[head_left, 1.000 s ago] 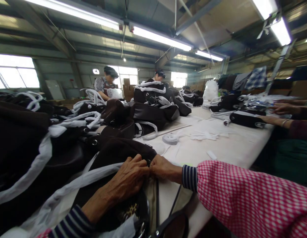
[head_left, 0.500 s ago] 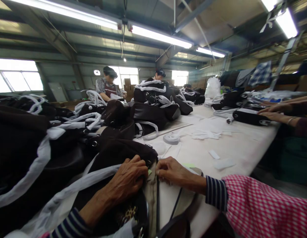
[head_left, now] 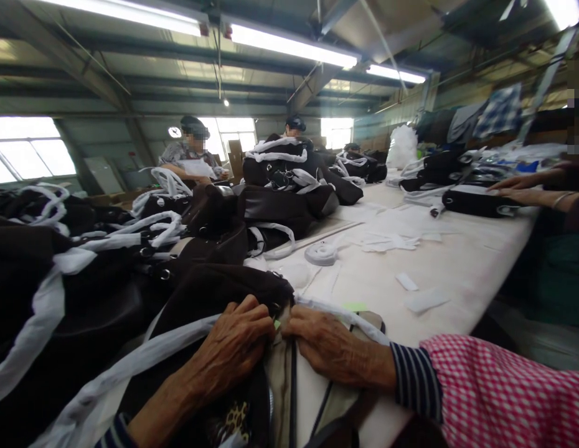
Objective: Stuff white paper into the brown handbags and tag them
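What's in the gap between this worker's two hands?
In the head view, a small green piece and beige material show between the left hand and right hand.

left grip (head_left: 238, 342) on dark bag (head_left: 219, 283) | right grip (head_left: 324, 345) alongside | hold unclear

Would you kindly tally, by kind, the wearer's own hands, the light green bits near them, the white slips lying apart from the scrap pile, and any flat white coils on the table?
Hands: 2
Green bits: 2
White slips: 2
White coil: 1
Total: 7
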Demonstrator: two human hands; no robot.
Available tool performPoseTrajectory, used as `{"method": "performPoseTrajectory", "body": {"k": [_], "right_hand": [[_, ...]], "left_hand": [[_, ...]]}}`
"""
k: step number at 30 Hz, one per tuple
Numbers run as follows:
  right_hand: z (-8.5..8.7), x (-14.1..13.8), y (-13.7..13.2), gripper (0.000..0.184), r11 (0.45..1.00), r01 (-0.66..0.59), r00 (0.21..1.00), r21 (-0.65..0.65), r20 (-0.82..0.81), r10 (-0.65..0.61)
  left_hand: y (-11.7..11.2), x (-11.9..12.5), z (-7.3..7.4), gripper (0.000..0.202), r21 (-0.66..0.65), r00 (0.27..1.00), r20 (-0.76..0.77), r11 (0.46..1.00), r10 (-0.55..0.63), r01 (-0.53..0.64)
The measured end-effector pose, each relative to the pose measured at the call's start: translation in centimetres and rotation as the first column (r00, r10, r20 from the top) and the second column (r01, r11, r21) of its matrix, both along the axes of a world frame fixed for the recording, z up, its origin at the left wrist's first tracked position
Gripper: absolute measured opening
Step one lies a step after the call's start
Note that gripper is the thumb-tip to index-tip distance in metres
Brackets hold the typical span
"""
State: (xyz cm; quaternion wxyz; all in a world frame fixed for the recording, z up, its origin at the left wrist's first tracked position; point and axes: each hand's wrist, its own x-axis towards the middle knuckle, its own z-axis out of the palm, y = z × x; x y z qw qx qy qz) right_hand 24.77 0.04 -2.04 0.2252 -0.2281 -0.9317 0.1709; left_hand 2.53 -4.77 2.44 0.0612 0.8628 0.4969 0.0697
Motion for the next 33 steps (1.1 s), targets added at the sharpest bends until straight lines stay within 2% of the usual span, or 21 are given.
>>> {"method": "performPoseTrajectory", "body": {"k": [3, 5, 8, 11, 18, 22, 24, 26, 30, 33], "right_hand": [[0.3, 0.2, -0.1, 0.038, 0.995, 0.059, 0.995, -0.08, -0.073, -0.064], [0.5, 0.1, -0.3, 0.041, 0.997, 0.045, 0.999, -0.07, -0.013, -0.046], [0.7, -0.2, -0.7, 0.038, 1.0, 0.007, 0.991, 0.007, 0.136, -0.008], [0.6, -0.4, -0.8, 0.036, 0.995, -0.037, 0.98, 0.094, 0.197, 0.018], [0.3, -0.9, 1.8, 0.033, 0.983, -0.08, 0.955, 0.165, 0.295, 0.028], [0.0, -0.8, 1.7, 0.037, 0.945, -0.098, 0.962, 0.311, 0.273, 0.01], [-0.2, -0.7, 1.3, 0.039, 0.937, -0.085, 0.968, 0.34, 0.253, -0.004], [-0.5, -0.6, 1.1, 0.041, 0.952, -0.065, 0.973, 0.299, 0.229, -0.006], [-0.6, -0.6, 1.3, 0.043, 0.991, -0.039, 0.993, 0.129, 0.112, 0.025], [-0.2, -0.7, 1.3, 0.033, 1.0, 0.011, 1.0, 0.024, 0.006, -0.011]], "left_hand": [[0.0, 0.0, 0.1, 0.02, -0.001, 1.0, 0.009, 1.0, -0.003, 0.003], [0.0, 0.0, 0.1, 0.021, -0.011, 1.0, -0.002, 1.0, -0.003, 0.003], [0.2, 0.0, -0.1, 0.019, -0.006, 1.0, -0.027, 1.0, -0.008, 0.008], [0.4, -0.1, -0.3, 0.017, 0.006, 0.998, -0.05, 1.0, -0.03, 0.031], [0.0, -0.4, -0.3, 0.017, 0.02, 1.0, -0.014, 1.0, -0.02, 0.021], [-0.4, -0.7, -0.2, 0.015, 0.037, 0.997, 0.03, 0.997, 0.072, -0.073], [-0.5, -0.8, -0.1, 0.015, 0.026, 0.991, 0.055, 0.992, 0.124, -0.126], [-0.5, -0.8, 0.1, 0.017, 0.004, 0.99, 0.041, 0.991, 0.134, -0.134], [-0.5, -0.8, 0.2, 0.021, 0.02, 0.993, -0.023, 0.993, 0.113, -0.112], [-0.4, -0.9, 0.0, 0.021, 0.038, 0.995, -0.086, 0.998, 0.056, -0.053]]}}
